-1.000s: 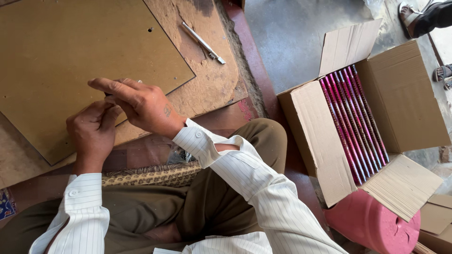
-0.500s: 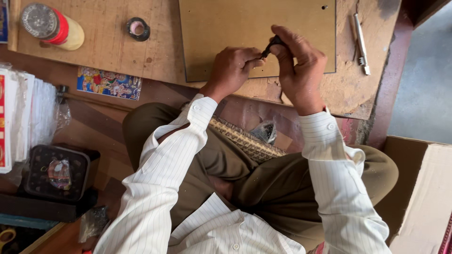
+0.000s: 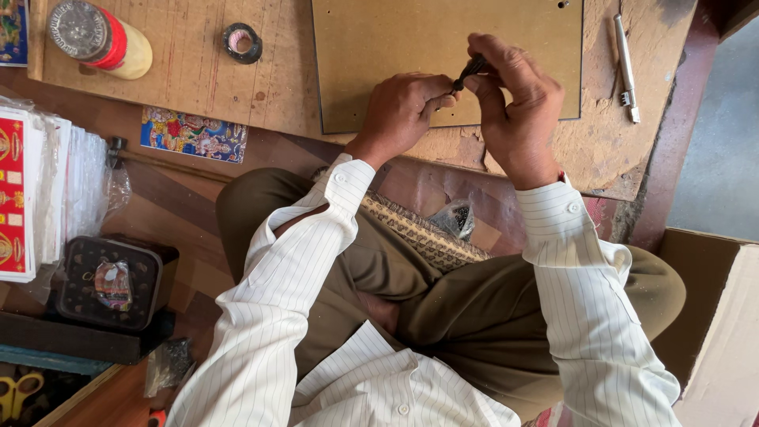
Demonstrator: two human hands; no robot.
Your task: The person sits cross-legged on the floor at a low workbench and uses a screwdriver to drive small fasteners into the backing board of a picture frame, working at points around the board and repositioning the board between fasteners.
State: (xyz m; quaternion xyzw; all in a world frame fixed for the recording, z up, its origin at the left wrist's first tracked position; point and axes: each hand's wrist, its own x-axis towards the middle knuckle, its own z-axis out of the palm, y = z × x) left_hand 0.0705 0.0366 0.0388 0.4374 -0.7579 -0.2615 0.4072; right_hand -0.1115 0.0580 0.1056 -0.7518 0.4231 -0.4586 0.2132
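Both hands, left hand (image 3: 399,111) and right hand (image 3: 518,103), pinch a small dark piece (image 3: 468,71) (identity unclear) over the brown board (image 3: 379,55) near the bench's front edge.

Worn workbench (image 3: 237,87): board (image 3: 395,39), tape (image 3: 241,42), jar (image 3: 99,37)

A stack of flat printed cards in clear plastic wrap (image 3: 35,198) lies at the nine o'clock edge, its top face red and yellow with white margins. A small rectangular colour print (image 3: 194,134), blue with many-coloured figures, lies at ten o'clock on the wood just below the worktop (image 3: 198,79). At eleven o'clock a cylindrical bottle (image 3: 99,38) lies on the worktop, with a silver cap, a red band and a pale yellow body. A corner of another blue print (image 3: 12,32) shows at the far upper left. A plain brown cardboard box (image 3: 715,316) stands at four o'clock. A black square tin (image 3: 111,281) with a patterned lid sits at eight o'clock.
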